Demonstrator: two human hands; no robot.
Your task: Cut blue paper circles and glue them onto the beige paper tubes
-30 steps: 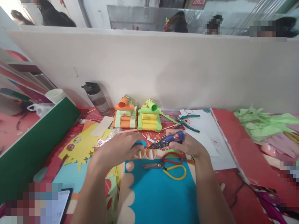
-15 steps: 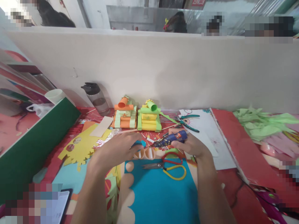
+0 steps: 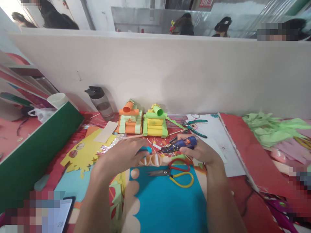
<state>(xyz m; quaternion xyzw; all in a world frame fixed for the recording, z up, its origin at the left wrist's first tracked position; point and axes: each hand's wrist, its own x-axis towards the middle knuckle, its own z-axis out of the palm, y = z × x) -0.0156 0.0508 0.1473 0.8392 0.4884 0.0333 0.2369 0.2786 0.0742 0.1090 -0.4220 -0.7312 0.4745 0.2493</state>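
Observation:
My right hand (image 3: pixel 201 151) is wrapped round a dark blue glue gun (image 3: pixel 179 144), its nozzle pointing left. The tip is close to a small blue paper piece (image 3: pixel 146 149), which the fingers of my left hand (image 3: pixel 126 150) pinch; part of the piece is hidden behind them. Just below the nozzle are peach paper rolls (image 3: pixel 155 160), seen end-on near my left fingertips. Whether my left hand touches them, I cannot tell. Scissors (image 3: pixel 167 172) with one red and one yellow handle loop lie on a blue paper sheet (image 3: pixel 167 204) with a scalloped left edge.
Behind my hands stand an orange paper model (image 3: pixel 130 119) and a yellow-green one (image 3: pixel 155 122). Teal-handled pliers (image 3: pixel 196 127) lie to the right on white paper (image 3: pixel 233 161). A water bottle (image 3: pixel 99 102) leans by the partition (image 3: pixel 145 68). A phone (image 3: pixel 64 210) sits lower left.
My right hand and the glue gun have shifted slightly to the right, drawing the nozzle back a little. My left hand stays where it was.

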